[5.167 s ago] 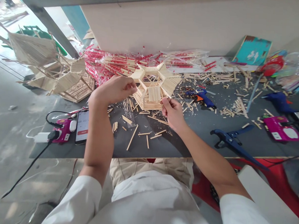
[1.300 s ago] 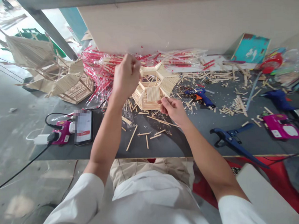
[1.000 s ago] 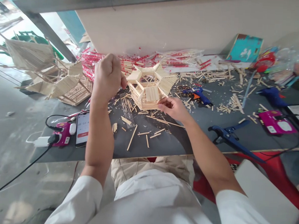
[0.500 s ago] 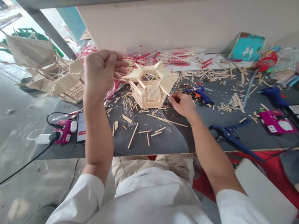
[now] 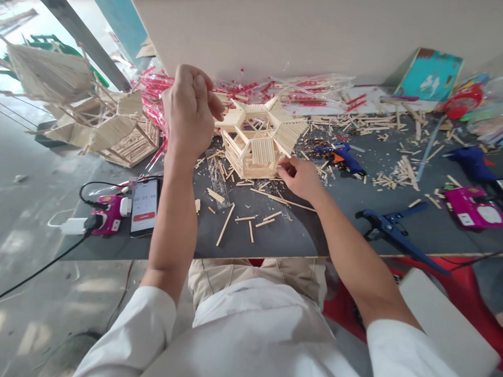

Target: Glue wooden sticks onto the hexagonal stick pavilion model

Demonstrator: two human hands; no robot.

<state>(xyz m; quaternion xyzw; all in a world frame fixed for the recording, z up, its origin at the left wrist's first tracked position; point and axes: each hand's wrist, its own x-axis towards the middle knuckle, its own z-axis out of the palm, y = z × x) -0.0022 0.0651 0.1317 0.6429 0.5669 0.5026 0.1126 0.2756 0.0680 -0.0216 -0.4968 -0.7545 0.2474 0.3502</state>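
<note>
A small hexagonal pavilion model [image 5: 258, 138] built of pale wooden sticks stands on the dark table [image 5: 299, 236]. My left hand [image 5: 189, 109] is raised beside its left roof edge, fingers curled closed around something I cannot make out. My right hand [image 5: 299, 177] rests at the model's lower right corner, fingers pinched against the sticks there. Loose cut sticks [image 5: 241, 216] lie scattered in front of the model. Packets of red-wrapped chopsticks [image 5: 256, 93] are heaped behind it.
A larger stick structure [image 5: 82, 112] hangs off the table's left end. A phone [image 5: 144, 205] and pink charger [image 5: 106, 221] lie at the left. Blue glue guns [image 5: 341, 156] [image 5: 467, 160], blue cutters [image 5: 395, 232] and a pink device [image 5: 476, 207] lie to the right.
My left hand pulled back from behind the model, lifted closed to the left, then came back toward the roof. My right hand left the model's front wall and settled at its lower right corner.
</note>
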